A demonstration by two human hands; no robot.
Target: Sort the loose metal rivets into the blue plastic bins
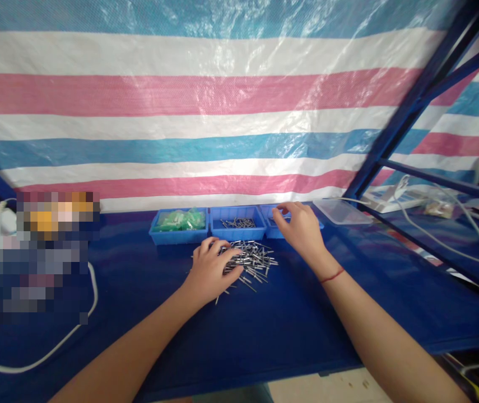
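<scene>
A loose pile of blind rivets [256, 258], silvery with thin pins, lies on the blue table. My left hand [212, 268] rests over the pile's left side, its fingers spread and touching the rivets. Behind the pile, a middle blue bin [239, 232] contains more rivets [241, 223]. My right hand [300, 226] is over the right blue bin [269, 229] and partly covers it. Thumb and fingertips there come together in a pinch; whatever is between them is too small to make out. A left blue bin [179, 237] contains green plastic packets [180, 219].
A clear plastic lid [342, 211] lies right of the bins. White cable [94, 291] loops over the table's left side, near a blurred-out area. A blue metal frame [407, 123] rises at right, with more cables and items beyond. Striped sheeting [205, 95] hangs behind.
</scene>
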